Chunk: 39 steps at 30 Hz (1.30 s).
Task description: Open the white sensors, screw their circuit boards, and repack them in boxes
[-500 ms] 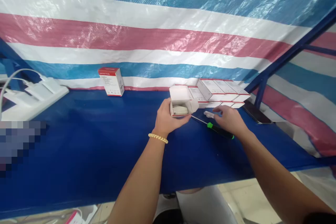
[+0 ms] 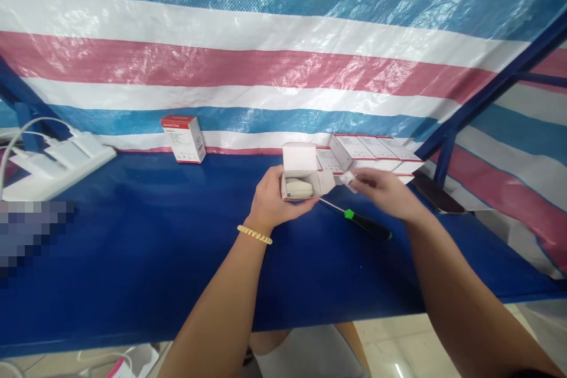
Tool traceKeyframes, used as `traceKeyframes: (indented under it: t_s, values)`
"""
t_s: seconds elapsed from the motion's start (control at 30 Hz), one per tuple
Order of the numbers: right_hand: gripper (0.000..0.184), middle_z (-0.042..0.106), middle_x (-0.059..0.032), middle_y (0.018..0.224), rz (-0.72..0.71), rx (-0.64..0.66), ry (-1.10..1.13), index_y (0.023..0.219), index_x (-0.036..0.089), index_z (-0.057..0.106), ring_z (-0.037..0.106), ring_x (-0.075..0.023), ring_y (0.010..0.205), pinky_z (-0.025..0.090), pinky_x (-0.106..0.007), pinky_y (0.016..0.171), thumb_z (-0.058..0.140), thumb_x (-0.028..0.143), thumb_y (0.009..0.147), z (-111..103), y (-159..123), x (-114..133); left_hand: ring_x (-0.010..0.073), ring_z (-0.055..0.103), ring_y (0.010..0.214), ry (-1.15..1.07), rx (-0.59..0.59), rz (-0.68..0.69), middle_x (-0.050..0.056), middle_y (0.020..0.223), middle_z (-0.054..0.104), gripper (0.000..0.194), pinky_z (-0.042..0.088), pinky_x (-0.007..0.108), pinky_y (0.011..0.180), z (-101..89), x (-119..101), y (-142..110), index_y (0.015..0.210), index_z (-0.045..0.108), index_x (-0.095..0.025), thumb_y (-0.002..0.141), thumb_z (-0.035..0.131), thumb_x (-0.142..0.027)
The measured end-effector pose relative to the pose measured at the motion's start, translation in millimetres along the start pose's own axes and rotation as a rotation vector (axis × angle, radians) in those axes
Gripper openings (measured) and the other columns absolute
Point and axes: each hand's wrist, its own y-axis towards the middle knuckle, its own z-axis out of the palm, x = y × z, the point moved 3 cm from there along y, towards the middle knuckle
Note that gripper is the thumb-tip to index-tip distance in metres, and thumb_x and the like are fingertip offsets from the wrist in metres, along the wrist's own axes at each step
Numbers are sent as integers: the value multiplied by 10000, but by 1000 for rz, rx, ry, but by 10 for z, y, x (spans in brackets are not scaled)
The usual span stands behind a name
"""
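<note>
My left hand [image 2: 270,201] grips a small white carton [image 2: 303,174] with its lid flap open; a pale device lies inside it. My right hand [image 2: 385,194] hovers just right of the carton and pinches a small clear packet [image 2: 348,178] at the fingertips. A screwdriver [image 2: 361,221] with a green collar and black handle lies on the blue table [image 2: 133,236] under my right hand.
A row of white and red cartons [image 2: 376,150] lies behind my hands against the striped tarp. One red-topped carton [image 2: 183,138] stands upright at the back left. A white power strip with plugs [image 2: 57,162] sits far left. A dark phone [image 2: 436,194] lies at the right.
My right hand has lifted the small packet off the table and brought it up toward the open carton. The left hand holds the carton much as before.
</note>
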Motion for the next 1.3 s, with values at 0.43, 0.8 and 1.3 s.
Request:
traceKeyframes:
  t_s: [0.43,0.8,1.3]
  values:
    - [171,662,-56,974,-570,119,-159,935,248,735,591,-242,988,438,-456,933,576,243,872,27,-46,1309,229,710,827,-12,25,-95,46,924,672,733,565,315,695,105,-296,-34,1117,470,-193,576,825,-539]
    - [165,651,-57,1072,-480,-252,136,799,233,710,588,-240,1069,427,-489,996,612,352,857,368,69,818,241,720,873,-192,-65,-353,81,1017,694,947,565,326,693,146,-209,-11,1272,304,-215,542,878,-399]
    - [229,580,-91,1237,-366,-323,631,967,246,610,563,-242,1153,519,-393,862,625,432,833,799,9,470,171,642,797,-243,63,-294,22,941,615,559,510,329,740,172,-83,-63,1030,442,-211,654,804,-409]
